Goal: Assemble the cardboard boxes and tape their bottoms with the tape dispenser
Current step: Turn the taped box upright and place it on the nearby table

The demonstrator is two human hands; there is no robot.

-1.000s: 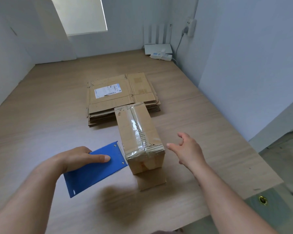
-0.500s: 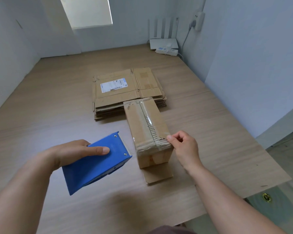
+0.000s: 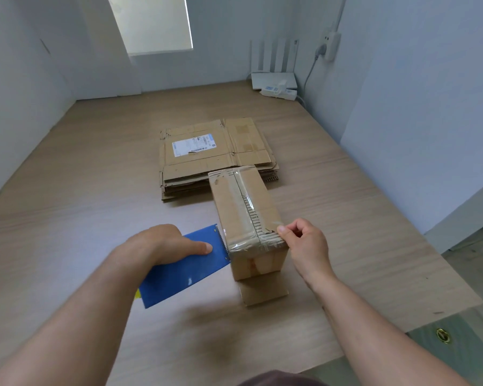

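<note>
L hand [image 3: 162, 243] grip on tape dispenser [image 3: 179, 274], R hand [image 3: 304, 246] pinch on taped box [image 3: 234, 201]; shipping label [image 3: 193, 144] illegible.

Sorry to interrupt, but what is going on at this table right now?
A person is taping a cardboard box on the wooden table. The left hand holds the blue tape dispenser against the box's near left side, while the right hand grips its near right top corner. Clear tape covers the top seam. Flattened boxes lie stacked behind.
</note>
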